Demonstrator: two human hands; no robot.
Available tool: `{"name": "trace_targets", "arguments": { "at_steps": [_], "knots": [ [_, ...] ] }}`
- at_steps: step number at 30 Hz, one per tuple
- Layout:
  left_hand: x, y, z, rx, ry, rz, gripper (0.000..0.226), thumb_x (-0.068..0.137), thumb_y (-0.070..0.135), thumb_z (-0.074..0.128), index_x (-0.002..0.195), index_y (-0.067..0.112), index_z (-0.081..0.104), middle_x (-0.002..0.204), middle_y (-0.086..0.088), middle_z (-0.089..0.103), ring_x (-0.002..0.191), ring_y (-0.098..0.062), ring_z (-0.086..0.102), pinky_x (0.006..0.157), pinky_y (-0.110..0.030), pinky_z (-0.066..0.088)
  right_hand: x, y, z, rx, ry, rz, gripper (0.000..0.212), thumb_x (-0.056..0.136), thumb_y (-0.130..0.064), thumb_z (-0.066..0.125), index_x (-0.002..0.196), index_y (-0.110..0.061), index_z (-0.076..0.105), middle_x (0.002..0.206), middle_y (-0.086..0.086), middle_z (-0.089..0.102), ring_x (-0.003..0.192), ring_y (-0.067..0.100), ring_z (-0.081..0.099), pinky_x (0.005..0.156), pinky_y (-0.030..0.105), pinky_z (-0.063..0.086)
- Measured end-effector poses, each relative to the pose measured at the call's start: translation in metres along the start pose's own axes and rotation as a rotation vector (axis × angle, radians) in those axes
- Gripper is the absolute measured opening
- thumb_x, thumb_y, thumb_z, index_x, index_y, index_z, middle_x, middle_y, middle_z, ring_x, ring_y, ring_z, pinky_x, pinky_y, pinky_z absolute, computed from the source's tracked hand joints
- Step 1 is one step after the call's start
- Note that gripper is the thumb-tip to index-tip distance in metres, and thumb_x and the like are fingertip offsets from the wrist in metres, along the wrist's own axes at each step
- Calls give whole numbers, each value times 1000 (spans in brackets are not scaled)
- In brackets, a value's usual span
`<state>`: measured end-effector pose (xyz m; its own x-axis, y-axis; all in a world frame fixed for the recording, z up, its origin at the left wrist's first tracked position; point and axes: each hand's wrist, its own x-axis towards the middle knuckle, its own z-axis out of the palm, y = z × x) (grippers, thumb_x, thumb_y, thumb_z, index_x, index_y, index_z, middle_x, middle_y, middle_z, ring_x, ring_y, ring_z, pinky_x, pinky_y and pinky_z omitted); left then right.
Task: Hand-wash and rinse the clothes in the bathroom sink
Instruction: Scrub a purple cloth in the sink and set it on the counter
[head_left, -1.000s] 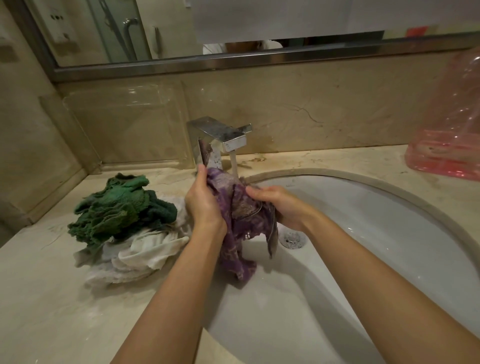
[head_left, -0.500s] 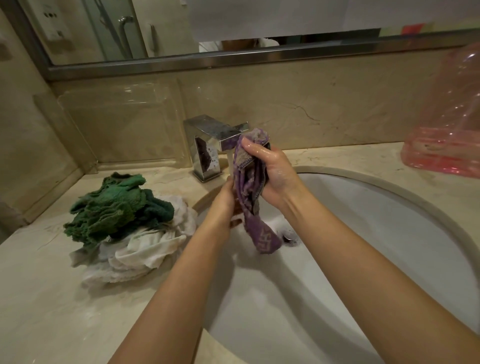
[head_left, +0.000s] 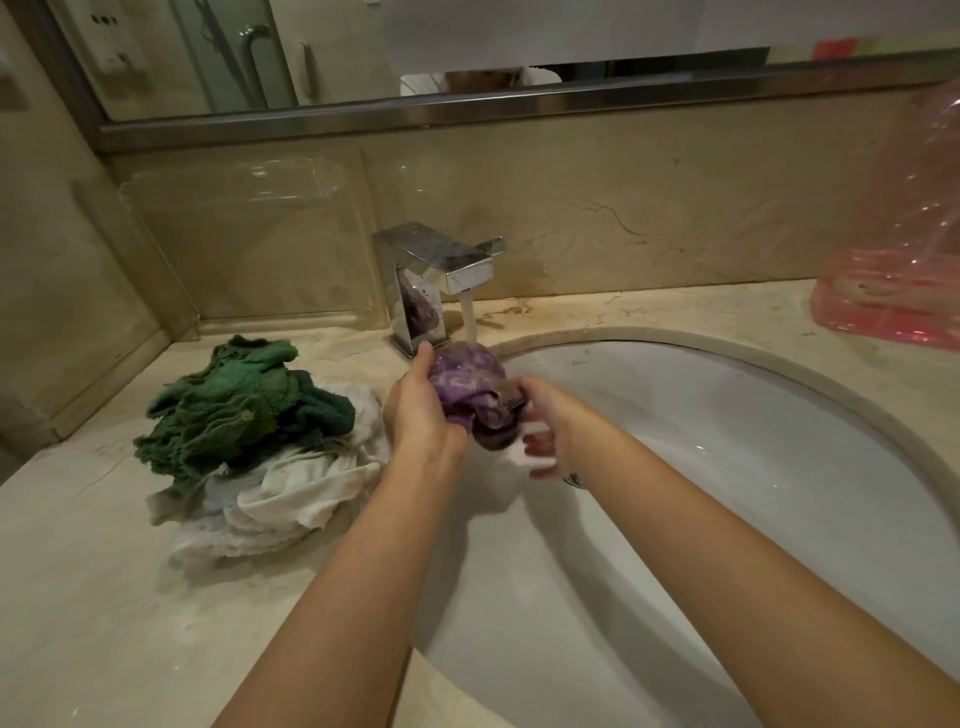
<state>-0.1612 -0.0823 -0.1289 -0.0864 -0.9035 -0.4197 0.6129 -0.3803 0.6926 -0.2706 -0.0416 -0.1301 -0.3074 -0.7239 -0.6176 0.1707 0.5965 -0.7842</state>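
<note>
A purple patterned cloth (head_left: 470, 382) is bunched into a ball under the running stream from the chrome faucet (head_left: 436, 270), over the back left of the white sink (head_left: 701, 467). My left hand (head_left: 421, 410) grips the ball from its left side. My right hand (head_left: 550, 426) holds the cloth's right end with thumb and fingers, its lower fingers spread below. On the counter left of the sink lies a crumpled green cloth (head_left: 234, 410) on top of a white cloth (head_left: 291, 499).
A pink translucent plastic bag (head_left: 893, 280) stands on the beige marble counter (head_left: 104, 597) at the back right. A mirror with a metal frame runs above the backsplash. The sink drain (head_left: 574, 479) shows just below my right hand.
The cloth hung long from my raised right hand half a second ago. Now both hands have it bunched into a ball, lower, under the stream.
</note>
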Motion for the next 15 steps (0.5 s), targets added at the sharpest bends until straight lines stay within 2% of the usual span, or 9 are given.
{"name": "trace_targets", "arguments": {
  "at_steps": [1,3,5,8,10,13,14,15],
  "knots": [
    [3,0,-1,-26,10,13,51,86,35,69,124,4,58,116,-19,68,103,-37,67,92,-55,52,1,3,-1,40,-96,69,51,90,-53,54,120,-11,52,128,17,52,116,35,52,95,54,44],
    [6,3,-1,-28,-7,35,51,87,36,67,126,4,56,117,-20,67,104,-36,66,94,-55,51,4,4,-3,385,-333,131,61,91,-58,52,126,-9,43,136,29,44,123,48,46,96,63,42],
    [3,2,2,24,-16,67,51,85,35,69,126,6,55,116,-17,68,102,-34,67,93,-54,52,0,-1,1,621,-462,75,58,92,-58,49,116,-5,47,124,29,55,109,48,56,85,59,48],
    [-5,-3,11,187,72,213,39,90,19,66,124,9,48,117,-14,62,102,-29,64,89,-48,55,-2,-5,12,592,-296,-100,41,96,-44,49,112,-8,61,103,16,68,92,32,65,72,41,54],
    [-9,-5,13,457,98,347,28,94,18,58,119,16,45,119,-11,58,106,-28,61,92,-46,53,1,-6,19,620,-181,-176,37,97,-35,51,116,-5,63,106,16,70,92,32,68,77,41,57],
    [-12,-12,11,879,129,491,24,99,27,50,119,15,44,123,-8,49,110,-26,53,98,-43,46,9,-7,21,608,-13,-317,48,94,-30,60,132,-4,48,115,19,65,97,34,68,83,46,58],
    [-15,-14,12,902,87,482,24,100,30,47,117,14,42,122,-8,48,108,-27,54,92,-42,50,9,-7,21,600,43,-359,51,92,-29,63,133,-6,41,116,18,63,98,34,67,85,47,57],
    [-17,-16,14,887,37,459,24,101,34,44,113,14,40,120,-10,50,105,-29,58,78,-39,55,10,-7,22,581,85,-389,53,91,-29,65,131,-9,37,115,17,62,98,33,66,87,48,56]
  ]
}}
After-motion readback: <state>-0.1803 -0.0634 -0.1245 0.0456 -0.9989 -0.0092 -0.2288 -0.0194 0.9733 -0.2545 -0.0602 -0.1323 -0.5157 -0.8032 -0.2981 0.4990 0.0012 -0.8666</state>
